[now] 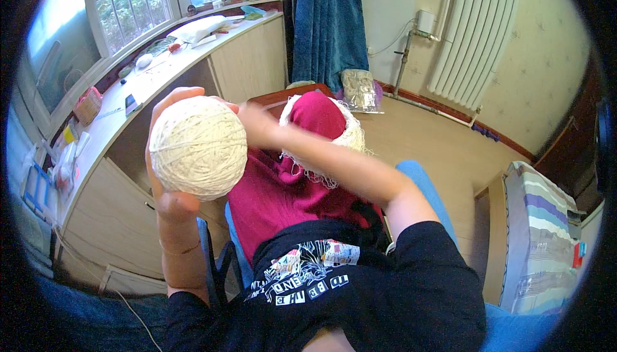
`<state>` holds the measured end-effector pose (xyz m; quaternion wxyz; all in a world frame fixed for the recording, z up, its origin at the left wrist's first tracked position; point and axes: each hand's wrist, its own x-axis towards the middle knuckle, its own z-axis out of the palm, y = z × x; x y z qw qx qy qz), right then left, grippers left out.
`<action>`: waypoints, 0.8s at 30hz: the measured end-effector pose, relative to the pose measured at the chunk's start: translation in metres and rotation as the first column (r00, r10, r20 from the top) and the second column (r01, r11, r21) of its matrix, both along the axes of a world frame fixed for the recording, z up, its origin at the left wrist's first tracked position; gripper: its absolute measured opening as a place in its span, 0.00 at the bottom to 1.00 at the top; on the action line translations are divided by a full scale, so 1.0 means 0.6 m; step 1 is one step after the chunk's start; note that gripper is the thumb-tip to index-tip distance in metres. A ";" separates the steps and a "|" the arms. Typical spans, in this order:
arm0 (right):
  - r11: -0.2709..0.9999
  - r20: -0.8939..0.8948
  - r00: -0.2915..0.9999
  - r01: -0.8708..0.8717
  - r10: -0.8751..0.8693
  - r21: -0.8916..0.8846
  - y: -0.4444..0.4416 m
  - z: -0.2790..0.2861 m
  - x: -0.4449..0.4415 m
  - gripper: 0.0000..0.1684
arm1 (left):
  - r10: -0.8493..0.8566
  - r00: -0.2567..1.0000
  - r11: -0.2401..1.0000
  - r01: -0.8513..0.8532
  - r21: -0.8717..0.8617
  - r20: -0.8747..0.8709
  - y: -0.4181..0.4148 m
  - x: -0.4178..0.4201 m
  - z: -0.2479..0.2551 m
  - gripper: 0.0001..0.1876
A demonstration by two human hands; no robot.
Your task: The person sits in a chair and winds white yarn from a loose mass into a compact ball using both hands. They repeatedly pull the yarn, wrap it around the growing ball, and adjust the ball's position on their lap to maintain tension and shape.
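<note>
A large ball of cream yarn (198, 147) rests in my left hand (177, 204), its thumb below and fingers curled around the far side. Just right of the ball, my right hand (258, 123) is blurred and partly hidden behind it. Whether its fingers pinch a strand cannot be made out. Beyond my right forearm, a loose skein of cream yarn (354, 133) loops around a rounded form covered in dark red cloth (318, 113). More of that cloth spreads across my lap.
On the left a long curved white counter (166, 70) carries a phone (131, 103), a woven basket (88, 106) and a white bag (200, 29). A plastic-wrapped bundle (359, 89) stands by the blue curtain (328, 24). A radiator (475, 29) and a striped-covered bed (540, 241) are at right.
</note>
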<state>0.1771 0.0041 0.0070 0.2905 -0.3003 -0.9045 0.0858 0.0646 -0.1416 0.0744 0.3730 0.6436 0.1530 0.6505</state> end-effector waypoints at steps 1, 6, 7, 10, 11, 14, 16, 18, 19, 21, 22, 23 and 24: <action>0.980 0.013 0.997 -0.075 0.074 0.185 0.002 -0.060 -0.020 0.11 | -0.020 1.000 1.000 0.020 0.017 0.003 -0.001 0.004 0.006 0.61; 0.926 -0.035 0.976 -0.190 0.213 0.326 -0.019 -0.236 -0.089 0.09 | 0.022 1.000 0.998 -0.023 0.055 0.019 0.017 -0.015 -0.009 0.60; 0.920 -0.028 0.978 -0.186 0.208 0.344 -0.025 -0.243 -0.088 0.09 | 0.032 0.999 0.998 -0.033 0.058 0.021 0.022 -0.015 -0.009 0.60; 0.963 0.161 0.986 -0.003 -0.042 0.269 0.017 -0.169 -0.056 0.10 | 0.072 0.996 0.996 -0.075 0.052 0.055 0.022 -0.015 -0.002 0.60; 0.977 0.297 0.942 0.101 -0.155 0.189 0.020 -0.104 -0.038 0.10 | 0.099 0.992 0.994 -0.103 0.046 0.074 0.016 -0.020 -0.002 0.60; 0.896 0.426 0.807 0.443 -0.409 0.021 0.148 -0.031 0.012 0.17 | 0.137 0.973 0.978 -0.162 0.128 0.188 0.017 -0.050 0.008 0.58; 0.820 0.313 0.784 0.572 -0.536 -0.027 0.270 -0.027 0.108 0.17 | 0.135 0.959 0.967 -0.183 0.177 0.250 0.027 -0.069 0.017 0.57; 0.702 0.164 0.841 0.525 -0.516 -0.482 0.317 -0.001 0.184 0.14 | 0.177 0.950 0.944 -0.238 0.228 0.257 0.024 -0.090 0.028 0.54; 0.703 0.135 0.835 0.526 -0.533 -0.478 0.314 0.006 0.210 0.15 | 0.189 0.945 0.940 -0.253 0.228 0.268 0.022 -0.099 0.031 0.53; 0.589 0.311 0.751 0.654 -0.583 -0.475 0.314 0.016 0.240 0.17 | 0.215 0.932 0.929 -0.287 0.233 0.293 0.024 -0.118 0.031 0.52; 0.563 0.374 0.713 0.699 -0.593 -0.441 0.320 0.011 0.243 0.18 | 0.214 0.931 0.920 -0.293 0.259 0.295 0.028 -0.125 0.028 0.50; 0.536 0.434 0.670 0.742 -0.602 -0.402 0.328 0.005 0.241 0.19 | 0.233 0.922 0.908 -0.320 0.270 0.311 0.031 -0.131 0.027 0.49; 0.570 0.459 0.689 0.723 -0.560 -0.391 0.333 0.003 0.225 0.20 | 0.249 0.913 0.896 -0.344 0.281 0.324 0.036 -0.136 0.026 0.49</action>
